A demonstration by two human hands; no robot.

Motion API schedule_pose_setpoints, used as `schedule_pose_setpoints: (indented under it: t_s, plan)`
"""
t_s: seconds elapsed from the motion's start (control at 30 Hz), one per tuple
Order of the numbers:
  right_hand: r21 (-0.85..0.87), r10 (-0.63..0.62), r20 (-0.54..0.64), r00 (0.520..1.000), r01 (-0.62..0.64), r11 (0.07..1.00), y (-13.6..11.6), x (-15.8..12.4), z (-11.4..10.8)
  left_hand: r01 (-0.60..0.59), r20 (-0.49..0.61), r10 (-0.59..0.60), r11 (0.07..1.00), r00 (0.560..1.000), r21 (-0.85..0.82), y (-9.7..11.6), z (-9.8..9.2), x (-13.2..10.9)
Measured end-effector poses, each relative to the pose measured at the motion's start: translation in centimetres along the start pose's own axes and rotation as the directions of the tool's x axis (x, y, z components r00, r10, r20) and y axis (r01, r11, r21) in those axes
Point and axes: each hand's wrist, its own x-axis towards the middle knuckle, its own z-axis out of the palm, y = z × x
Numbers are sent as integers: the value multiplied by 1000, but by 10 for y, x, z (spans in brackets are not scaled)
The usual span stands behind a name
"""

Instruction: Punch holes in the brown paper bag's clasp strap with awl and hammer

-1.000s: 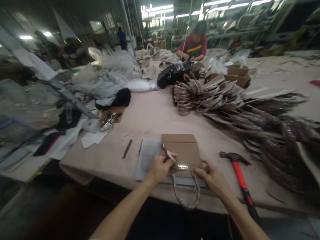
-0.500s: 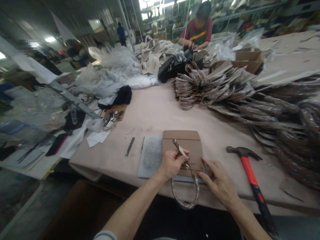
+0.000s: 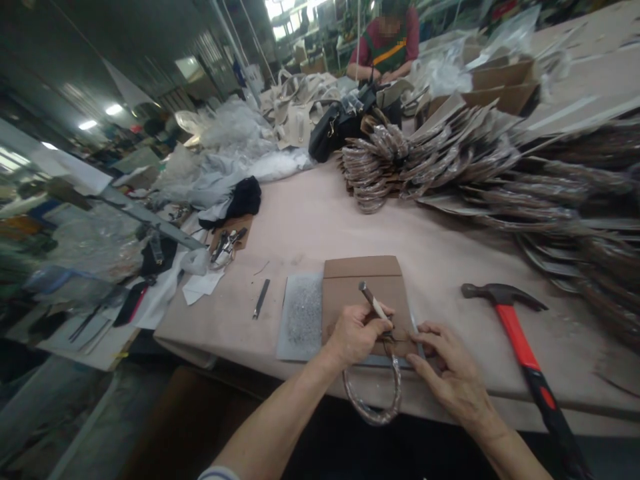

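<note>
A short metal punch point(image 3: 371, 298) slants up out of my left hand point(image 3: 357, 333), whose fingers are closed around it. Its lower end is over the near right part of a brown bag panel point(image 3: 363, 287), partly hidden by my fingers. A looped bag handle point(image 3: 373, 419) in clear wrap hangs from the panel's near side, over the table edge. Beneath the panel is a grey, pitted metal plate point(image 3: 300, 313). At the panel's right edge, my right hand point(image 3: 450, 370) has thumb and forefinger apart, their tips touching the panel's near right corner. To its right lies a red and black claw hammer point(image 3: 517, 333).
Wrapped brown handles and panels point(image 3: 450, 160) are heaped on the right. A thin dark metal strip point(image 3: 261, 299) lies left of the plate. Farther back are black bags point(image 3: 327, 130), clear plastic bags point(image 3: 225, 127), an open carton point(image 3: 507, 87) and a seated co-worker point(image 3: 385, 47).
My left hand has moved right with the punch, nearer the handle's right end. My right hand stays at the panel's edge. The camera view has shifted slightly.
</note>
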Motion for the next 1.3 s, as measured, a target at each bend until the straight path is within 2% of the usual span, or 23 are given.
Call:
schedule_pose_setpoints:
  t_s: [0.17,0.33,0.57,0.73,0.93,1.3]
  plan:
    - [-14,-67,-21,998,67,998,2,0,1,-6,34,5,999,999,48,3,2,1]
    - [-43,-76,3,997,76,996,4,-4,1,-39,46,35,995,998,91,1,3,1]
    - [-62,-83,5,997,83,995,4,-4,2,-95,7,95,988,995,119,-3,6,-1]
    - [-69,-102,-7,995,101,992,2,-2,1,-73,-42,77,993,996,95,-3,5,0]
    - [-50,-108,-24,994,106,993,0,0,0,-101,10,101,987,995,124,-3,4,-1]
    - [-62,-104,-4,995,103,993,4,-4,1,-134,33,130,969,991,206,-1,5,-2]
